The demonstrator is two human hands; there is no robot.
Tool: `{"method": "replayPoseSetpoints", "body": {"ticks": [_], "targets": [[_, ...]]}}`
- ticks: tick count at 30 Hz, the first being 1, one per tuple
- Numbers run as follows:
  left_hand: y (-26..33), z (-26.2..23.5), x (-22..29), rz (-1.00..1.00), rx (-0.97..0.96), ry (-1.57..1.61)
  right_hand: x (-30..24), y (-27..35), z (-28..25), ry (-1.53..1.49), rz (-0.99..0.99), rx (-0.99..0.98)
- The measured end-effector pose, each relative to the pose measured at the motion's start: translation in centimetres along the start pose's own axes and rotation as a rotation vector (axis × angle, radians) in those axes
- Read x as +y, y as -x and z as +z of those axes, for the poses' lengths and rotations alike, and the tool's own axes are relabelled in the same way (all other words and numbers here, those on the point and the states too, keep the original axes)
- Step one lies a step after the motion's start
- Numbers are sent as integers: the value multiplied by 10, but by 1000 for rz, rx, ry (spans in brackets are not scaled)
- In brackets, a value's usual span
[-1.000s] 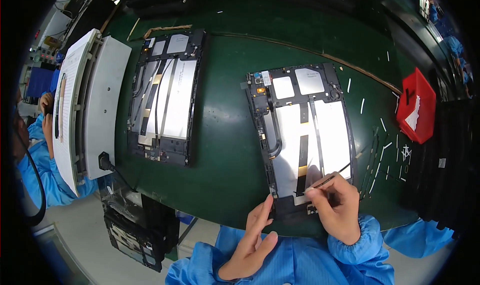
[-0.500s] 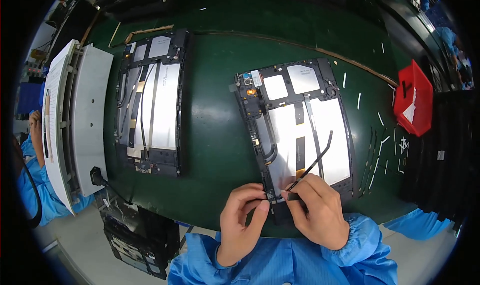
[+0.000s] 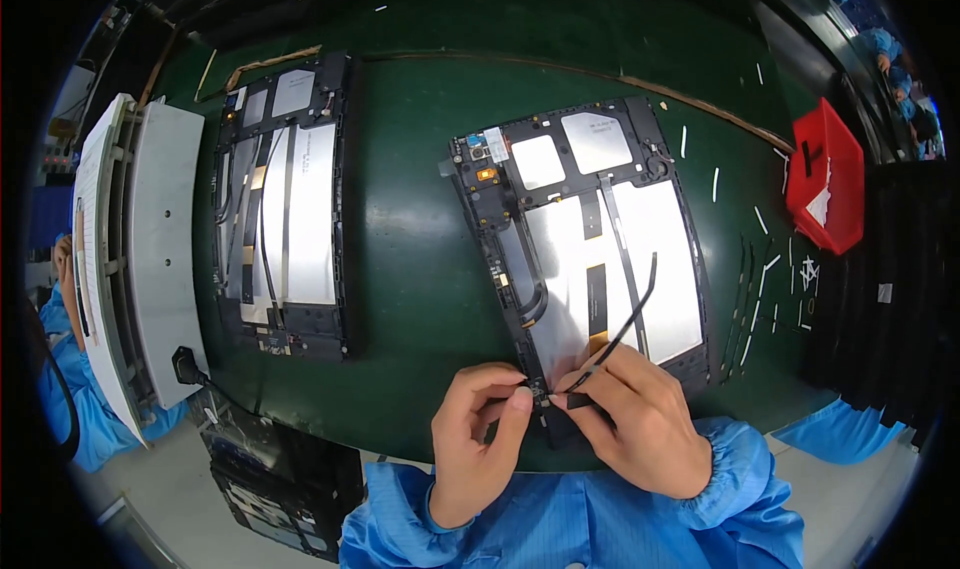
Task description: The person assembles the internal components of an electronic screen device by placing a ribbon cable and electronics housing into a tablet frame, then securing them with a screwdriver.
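Both hands now meet at the near end of the right tablet, where a second ago the left hand lay flat on the bench, clear of the work.

At the far left a person's blue sleeve (image 3: 70, 409) shows behind a white housing (image 3: 135, 259) that stands on edge, with a black plug (image 3: 185, 364) at its lower corner. Just right of it, an opened tablet (image 3: 285, 204) lies on the green bench (image 3: 410, 239), its silver battery cells and flat cables bare. A black box (image 3: 275, 474) sits below the bench edge.

The left hand (image 3: 480, 439) curls, with thumb and forefinger pinched on a small black part at the near edge of the second opened tablet (image 3: 590, 249), which lies tilted at mid-bench. The right hand (image 3: 640, 424) touches it fingertip to fingertip and is closed on the lower end of a thin black cable (image 3: 630, 314). That cable rises free over the silver battery, and its far end curves up in the air.

Further right, white strips (image 3: 755, 219) lie scattered on the bench. A red bin (image 3: 825, 174) sits at the right rim.
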State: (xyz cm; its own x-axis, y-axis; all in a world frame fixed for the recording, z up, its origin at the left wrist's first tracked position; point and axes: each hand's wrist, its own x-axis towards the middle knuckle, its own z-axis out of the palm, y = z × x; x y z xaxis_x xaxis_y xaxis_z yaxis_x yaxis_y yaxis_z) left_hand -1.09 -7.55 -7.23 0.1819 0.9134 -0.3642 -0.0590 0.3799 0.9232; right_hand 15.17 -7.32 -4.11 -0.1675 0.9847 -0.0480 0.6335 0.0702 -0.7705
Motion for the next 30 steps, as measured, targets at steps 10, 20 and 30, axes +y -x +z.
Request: {"method": "replayPoseSetpoints", "body": {"ticks": [10,20,30], "targets": [[-1,1,-3,67,-11,-2,-2,-4,0,-29,46,-54],[-9,-6,10,-17,-43,-31,-2,-1,0,33,-4,-61],[21,-30,-2,-234,-215,-73,-11,7,10,92,33,124]]}}
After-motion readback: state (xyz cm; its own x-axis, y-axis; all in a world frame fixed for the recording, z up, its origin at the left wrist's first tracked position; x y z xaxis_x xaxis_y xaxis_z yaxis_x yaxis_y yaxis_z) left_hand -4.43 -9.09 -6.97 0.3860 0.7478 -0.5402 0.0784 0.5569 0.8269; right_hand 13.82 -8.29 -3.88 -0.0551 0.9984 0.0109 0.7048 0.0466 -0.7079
